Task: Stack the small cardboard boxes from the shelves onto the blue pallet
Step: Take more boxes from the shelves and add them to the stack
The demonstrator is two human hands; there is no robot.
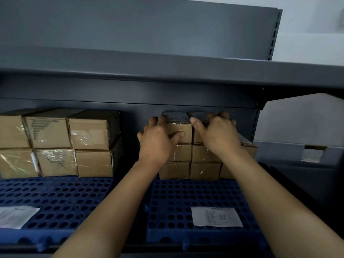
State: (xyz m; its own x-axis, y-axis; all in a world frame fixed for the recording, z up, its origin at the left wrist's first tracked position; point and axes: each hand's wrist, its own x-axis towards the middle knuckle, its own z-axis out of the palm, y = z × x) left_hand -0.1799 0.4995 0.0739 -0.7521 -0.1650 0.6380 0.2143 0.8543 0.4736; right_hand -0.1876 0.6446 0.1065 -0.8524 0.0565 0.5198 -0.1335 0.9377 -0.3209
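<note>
- A person's left hand [158, 140] and right hand [217, 133] reach under the grey upper shelf [167, 77] at centre frame. Each is clamped on one small box of the top row, with fingers curled over the far top edge and thumbs on the front.
- The left hand holds the top-left box [186, 128] and the right hand holds the top-right box [198, 139]. Both boxes crown a three-high stack of small boxes [178, 170] at the back of the right blue pallet [186, 198], centre right of frame.
- Headroom looks tight. The top row sits close beneath the shelf lip, so a lift or push could scrape knuckles or jam a box against the steel.
- The two held boxes touch side by side, so an uneven pull from either hand could skew one and drag its neighbour or the row below off line.
- Glossy tape on the box faces may let a thumb slip.
- The stack's right-hand column is partly hidden by the right wrist and looks slightly out of line. A nudge there could tip it towards the right edge of the frame.
- The larger boxes [89, 138] at left of frame stand well apart and seem out of harm's way.
</note>
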